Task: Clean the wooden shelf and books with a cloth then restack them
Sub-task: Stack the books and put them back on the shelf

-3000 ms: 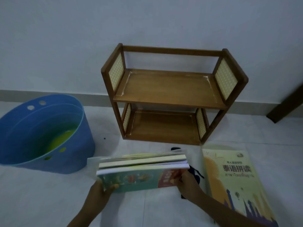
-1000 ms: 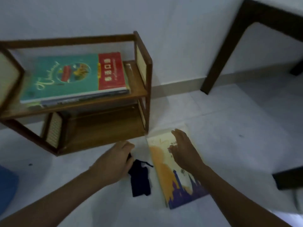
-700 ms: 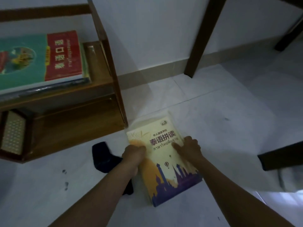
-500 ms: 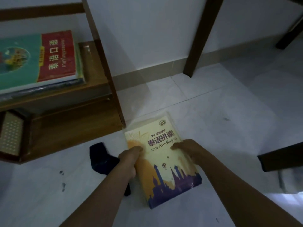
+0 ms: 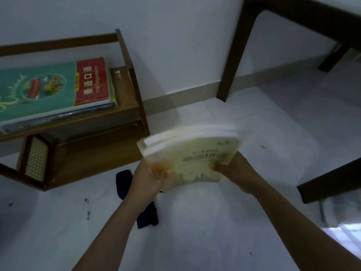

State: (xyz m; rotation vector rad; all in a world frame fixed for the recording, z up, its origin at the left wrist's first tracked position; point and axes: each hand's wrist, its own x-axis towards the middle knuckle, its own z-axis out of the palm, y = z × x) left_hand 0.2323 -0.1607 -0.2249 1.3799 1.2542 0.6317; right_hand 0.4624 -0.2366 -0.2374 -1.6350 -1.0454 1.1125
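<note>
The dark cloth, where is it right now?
In the head view the dark cloth lies on the white floor, just in front of the wooden shelf, partly hidden under the left forearm.

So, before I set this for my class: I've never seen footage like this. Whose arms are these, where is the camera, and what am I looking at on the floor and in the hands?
The camera is worn on a person's head and looks forward and down, so the two bare arms reaching in from the bottom are the wearer's own. There is only this one view. The left hand and the right hand together hold a yellow book, lifted off the white floor and blurred by motion. To the left stands a wooden shelf; a stack of books lies flat on its upper board. A dark cloth lies on the floor under the left arm. Dark furniture legs show on the right.
</note>
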